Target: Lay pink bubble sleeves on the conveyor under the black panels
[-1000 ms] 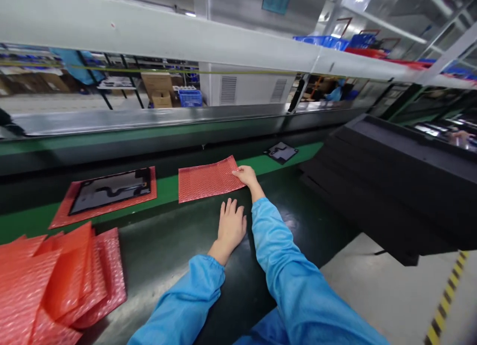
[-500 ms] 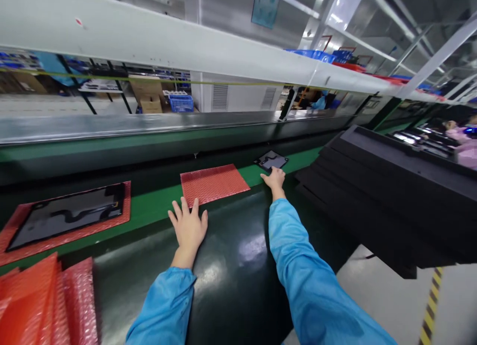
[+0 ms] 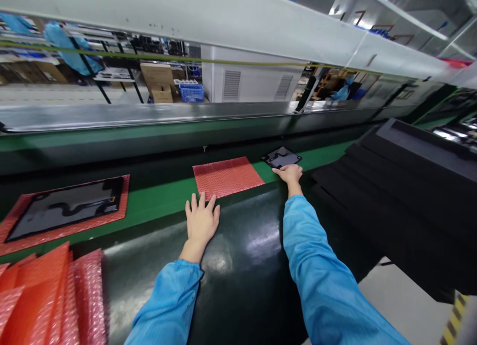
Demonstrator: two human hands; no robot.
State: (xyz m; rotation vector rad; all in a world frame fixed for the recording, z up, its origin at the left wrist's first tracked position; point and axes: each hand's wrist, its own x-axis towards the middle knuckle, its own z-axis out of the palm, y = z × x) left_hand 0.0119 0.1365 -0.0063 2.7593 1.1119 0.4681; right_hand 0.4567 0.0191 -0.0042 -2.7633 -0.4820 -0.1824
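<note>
My left hand [image 3: 201, 220] has its fingers spread, the tips at the near edge of a red bubble-wrap sheet [image 3: 227, 177] that lies flat on the green strip [image 3: 160, 203]. Farther right, my right hand [image 3: 290, 173] grips the near edge of a dark flat panel [image 3: 281, 157], thumb on its left side. The panel lies on the strip beyond the red sheet. At the left, a larger dark panel [image 3: 67, 206] with a curved black cable rests on another red bubble-wrap sheet [image 3: 124, 198].
Red bubble-wrap bags [image 3: 40, 295] are piled at the lower left. A stack of black sheets [image 3: 410, 201] stands at the right. A metal ledge [image 3: 149, 114] runs behind the strip, with a white beam [image 3: 223, 32] above. Blue-clothed people are in the background.
The view has shifted, so the scene sits differently in the frame. My right hand's fingers have closed in on the small panel's near edge. My left hand stays spread by the red sheet.
</note>
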